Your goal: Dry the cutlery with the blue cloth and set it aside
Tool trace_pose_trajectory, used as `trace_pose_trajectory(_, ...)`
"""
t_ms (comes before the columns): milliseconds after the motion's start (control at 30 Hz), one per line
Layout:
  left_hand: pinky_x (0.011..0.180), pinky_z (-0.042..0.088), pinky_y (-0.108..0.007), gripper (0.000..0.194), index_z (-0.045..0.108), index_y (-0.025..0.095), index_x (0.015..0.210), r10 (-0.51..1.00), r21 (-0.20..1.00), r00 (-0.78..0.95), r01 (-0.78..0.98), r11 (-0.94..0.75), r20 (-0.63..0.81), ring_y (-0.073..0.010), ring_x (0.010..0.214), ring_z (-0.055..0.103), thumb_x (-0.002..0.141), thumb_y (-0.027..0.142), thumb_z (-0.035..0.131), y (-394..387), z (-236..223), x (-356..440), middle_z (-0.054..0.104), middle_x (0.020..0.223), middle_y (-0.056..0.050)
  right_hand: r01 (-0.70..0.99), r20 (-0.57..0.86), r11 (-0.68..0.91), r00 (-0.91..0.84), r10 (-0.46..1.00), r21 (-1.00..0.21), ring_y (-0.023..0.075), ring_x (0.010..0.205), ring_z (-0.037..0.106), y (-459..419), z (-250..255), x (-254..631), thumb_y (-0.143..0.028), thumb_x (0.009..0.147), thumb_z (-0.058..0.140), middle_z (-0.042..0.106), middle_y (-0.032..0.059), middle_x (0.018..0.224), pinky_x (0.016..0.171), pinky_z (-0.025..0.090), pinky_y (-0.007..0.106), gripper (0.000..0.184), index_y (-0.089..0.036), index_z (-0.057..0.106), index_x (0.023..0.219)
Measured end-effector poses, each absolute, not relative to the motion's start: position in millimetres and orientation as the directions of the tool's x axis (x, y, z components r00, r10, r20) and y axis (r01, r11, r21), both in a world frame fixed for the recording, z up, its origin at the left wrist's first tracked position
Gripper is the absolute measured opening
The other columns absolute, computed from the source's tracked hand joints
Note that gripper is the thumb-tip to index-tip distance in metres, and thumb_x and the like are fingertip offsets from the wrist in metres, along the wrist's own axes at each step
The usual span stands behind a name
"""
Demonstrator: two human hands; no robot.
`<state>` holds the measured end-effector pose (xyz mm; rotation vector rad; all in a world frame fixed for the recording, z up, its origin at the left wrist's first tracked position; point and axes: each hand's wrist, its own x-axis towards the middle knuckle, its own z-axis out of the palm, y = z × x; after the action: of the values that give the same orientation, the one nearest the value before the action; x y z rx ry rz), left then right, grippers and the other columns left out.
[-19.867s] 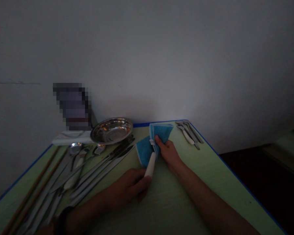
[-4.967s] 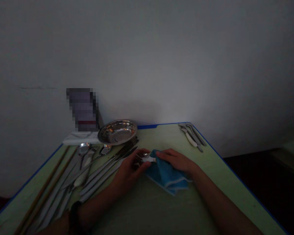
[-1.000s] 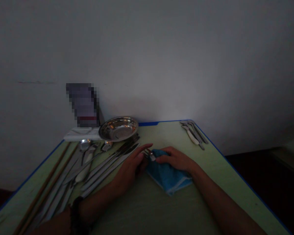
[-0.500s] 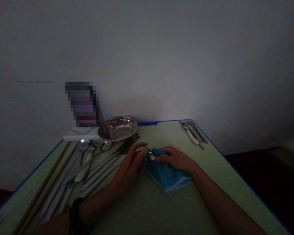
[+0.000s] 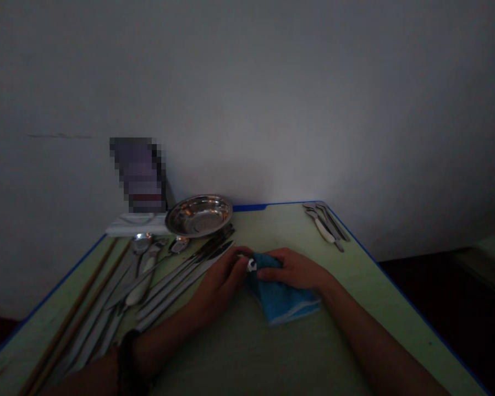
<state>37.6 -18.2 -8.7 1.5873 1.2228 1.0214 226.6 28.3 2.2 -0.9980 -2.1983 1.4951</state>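
Between my two hands is a metal fork [image 5: 252, 265], of which only a small shiny part shows. My left hand [image 5: 226, 272] is closed around its tined end, so the tines are hidden. A blue cloth [image 5: 286, 302] is wrapped about the fork's other end, and my right hand [image 5: 295, 268] grips the cloth and fork together, thumb on the near side. The cloth's loose corner hangs toward the table's near side. Several table knives [image 5: 181, 294] lie just left of my left hand.
A shallow steel bowl [image 5: 200, 215] stands by the wall. On the left lie wooden chopsticks [image 5: 80, 300], spoons [image 5: 142, 242] and a white-handled utensil [image 5: 138, 286]. Several forks [image 5: 324, 228] rest at the far right corner of the green table [image 5: 280, 220]. A blurred upright device [image 5: 140, 176] leans at back left.
My left hand has moved right and closed over the fork's tines, which were visible before. The cloth's hanging corner has shifted slightly left.
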Motion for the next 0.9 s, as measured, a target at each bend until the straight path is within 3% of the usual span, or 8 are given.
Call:
trace_pose_trajectory(267,0.05,0.036,-0.02,0.022,0.054,0.021,0.094,0.994,0.979,0.027,0.172,-0.111,0.108,-0.01,0.055,0.045,0.087,0.039,0.043,-11.1,-11.1,34.0,0.05,0.07,0.004,0.366,-0.207,0.082,-0.681,0.703,-0.927,0.008,0.053,0.044,28.4,1.8,228.0,-0.052,0.076,0.055,0.051,-0.0025,0.064,0.049,0.036,0.02,0.04,-0.015,0.059,0.089)
trace_pose_trajectory(567,0.041,0.027,-0.019,0.025,0.052,0.02,0.1,0.994,0.993,0.053,0.074,-0.095,0.091,-0.0071,0.043,0.034,0.087,0.039,0.043,-11.1,-12.9,34.6,0.039,0.056,0.008,0.309,-0.387,-0.241,-0.616,0.686,-0.92,0.0059,0.046,0.046,31.0,-1.8,238.5,-0.053,0.068,0.065,0.053,-0.0032,0.062,0.043,0.038,0.018,0.042,-0.015,0.059,0.085)
trace_pose_trajectory(900,0.043,0.031,-0.017,0.019,0.05,0.022,0.097,0.993,0.989,0.093,0.12,-0.089,0.079,-0.0078,0.048,0.04,0.088,0.037,0.044,-13.2,-11.9,34.8,0.043,0.059,0.007,0.301,-0.389,-0.253,-0.602,0.698,-0.919,0.0058,0.045,0.046,29.5,-0.8,235.8,-0.048,0.07,0.065,0.053,-0.0039,0.059,0.042,0.037,0.018,0.038,-0.015,0.06,0.088)
